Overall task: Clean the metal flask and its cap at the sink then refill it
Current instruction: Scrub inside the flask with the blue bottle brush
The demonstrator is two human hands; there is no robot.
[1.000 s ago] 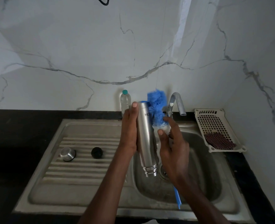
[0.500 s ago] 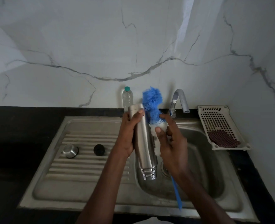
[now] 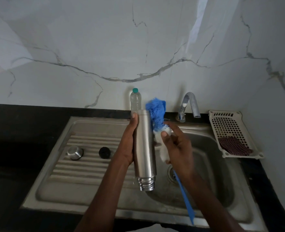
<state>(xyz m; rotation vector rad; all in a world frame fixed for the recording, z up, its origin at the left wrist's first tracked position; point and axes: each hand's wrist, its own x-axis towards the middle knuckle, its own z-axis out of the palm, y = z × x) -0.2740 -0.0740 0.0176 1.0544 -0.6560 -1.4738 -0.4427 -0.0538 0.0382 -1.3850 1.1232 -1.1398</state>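
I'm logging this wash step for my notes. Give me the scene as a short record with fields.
flask: metal flask held mouth-down over the sink
left hand: left hand grips the flask body
right hand: right hand holds the blue brush beside the flask
caps: metal cap and black stopper on the drainboard
tap: no water visible from tap

No legible text, brand, number or sign in the head view. Metal flask (image 3: 144, 148): plain brushed side toward the camera, no lettering readable. Clear plastic bottle (image 3: 135, 102) at the far wall: no label readable. Blue brush (image 3: 156, 113) and white basket (image 3: 228, 131): unmarked.
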